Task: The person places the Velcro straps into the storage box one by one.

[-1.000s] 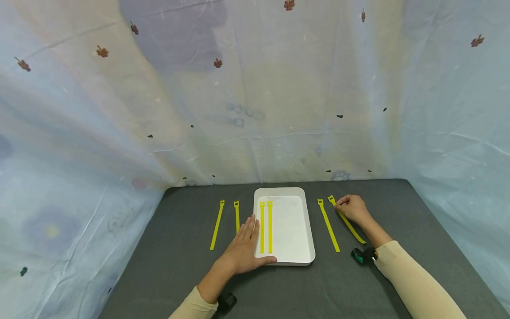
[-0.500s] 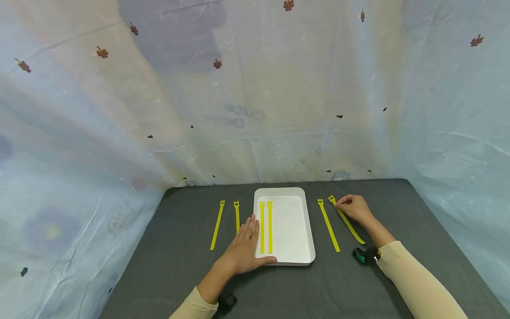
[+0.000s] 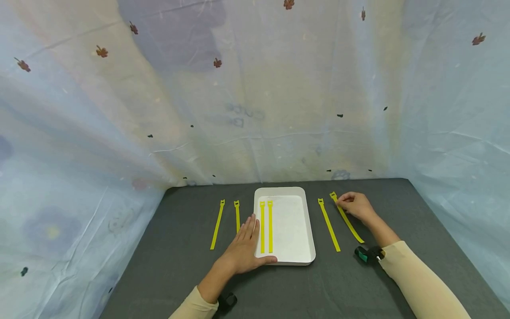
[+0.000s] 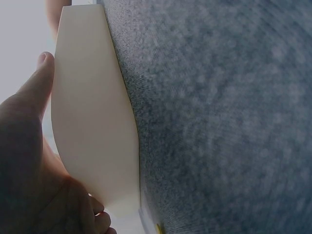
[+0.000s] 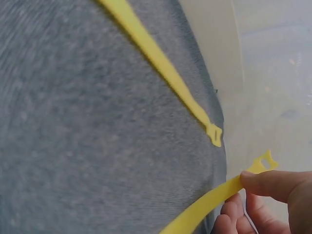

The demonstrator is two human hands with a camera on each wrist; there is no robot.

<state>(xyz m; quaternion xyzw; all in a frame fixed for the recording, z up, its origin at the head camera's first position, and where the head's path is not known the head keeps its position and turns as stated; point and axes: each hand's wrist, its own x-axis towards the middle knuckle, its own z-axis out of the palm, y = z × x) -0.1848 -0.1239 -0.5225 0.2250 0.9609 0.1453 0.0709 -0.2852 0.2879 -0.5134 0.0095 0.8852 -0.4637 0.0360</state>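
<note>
Near the slotted head of a yellow hook-and-loop cable tie (image 3: 349,223), my right hand (image 3: 356,206) pinches the strap between thumb and fingers. In the right wrist view that pinched cable tie (image 5: 209,201) curves upward, its head sticking out past the thumb (image 5: 270,185). My left hand (image 3: 244,250) rests along the left near corner of a white tray (image 3: 308,221), fingers straight along the left rim and thumb across the front rim. The tray's outer wall (image 4: 92,107) fills much of the left wrist view. Two yellow cable ties, a left one (image 3: 262,228) and a right one (image 3: 270,228), lie side by side in the tray.
Another yellow cable tie (image 3: 329,226) lies between the tray and my right hand. Left of the tray are two more, an outer strap (image 3: 217,225) and an inner strap (image 3: 237,212) partly hidden by my left hand. A patterned curtain (image 3: 255,133) hangs behind the dark tabletop (image 3: 175,257).
My right hand has risen slightly and moved a little to the right, and the head of the pinched cable tie has shifted up with it. The left hand and tray stay put.
</note>
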